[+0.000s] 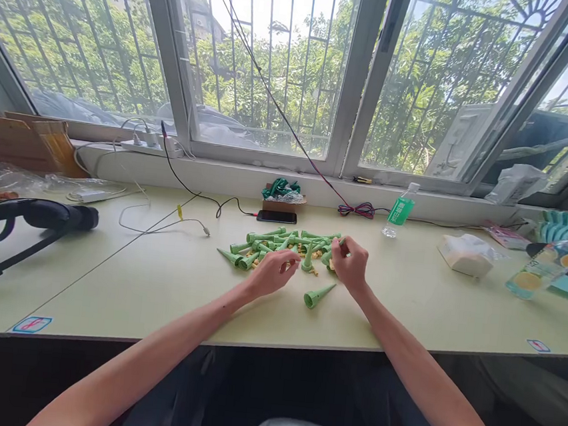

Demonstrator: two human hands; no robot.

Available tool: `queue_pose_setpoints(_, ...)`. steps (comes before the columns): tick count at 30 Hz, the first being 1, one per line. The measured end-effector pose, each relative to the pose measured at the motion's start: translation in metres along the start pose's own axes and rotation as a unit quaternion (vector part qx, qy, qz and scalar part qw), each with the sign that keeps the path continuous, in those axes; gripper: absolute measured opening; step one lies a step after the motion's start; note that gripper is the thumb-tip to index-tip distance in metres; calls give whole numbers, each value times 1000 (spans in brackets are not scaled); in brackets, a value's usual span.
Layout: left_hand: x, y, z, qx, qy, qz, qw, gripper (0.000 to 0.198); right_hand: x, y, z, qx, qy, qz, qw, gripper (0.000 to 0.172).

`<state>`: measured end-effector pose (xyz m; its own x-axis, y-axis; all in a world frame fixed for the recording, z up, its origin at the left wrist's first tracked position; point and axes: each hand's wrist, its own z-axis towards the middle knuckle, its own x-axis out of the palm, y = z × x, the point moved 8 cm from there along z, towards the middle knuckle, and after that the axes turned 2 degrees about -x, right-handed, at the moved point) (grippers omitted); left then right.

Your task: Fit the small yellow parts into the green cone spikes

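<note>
Clasped in the right hand (350,265), one green cone (340,243) sits at the right edge of the cone pile (271,244); left hand (272,272) is curled at the pile's near edge, contents not discernible. Judgement: cones look light, rigid, smooth plastic; the taper would slip, so hold at the wide collar.

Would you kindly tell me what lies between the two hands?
Head view: between the left hand and right hand lies one green cone, amid small yellow pieces.
</note>
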<state>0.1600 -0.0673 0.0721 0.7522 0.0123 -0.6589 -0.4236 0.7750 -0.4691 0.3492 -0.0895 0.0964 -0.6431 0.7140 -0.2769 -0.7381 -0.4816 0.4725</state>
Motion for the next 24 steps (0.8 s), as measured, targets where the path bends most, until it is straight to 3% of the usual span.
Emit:
queue_pose_setpoints(14,-21,16,1,-54,-104,49,992,10,43,-16,-9,-5,195,-12,981,36)
queue_pose_setpoints(24,-25,17,1,-50,-128,43,990,10,48,-26,-12,17,210,-23,977,30)
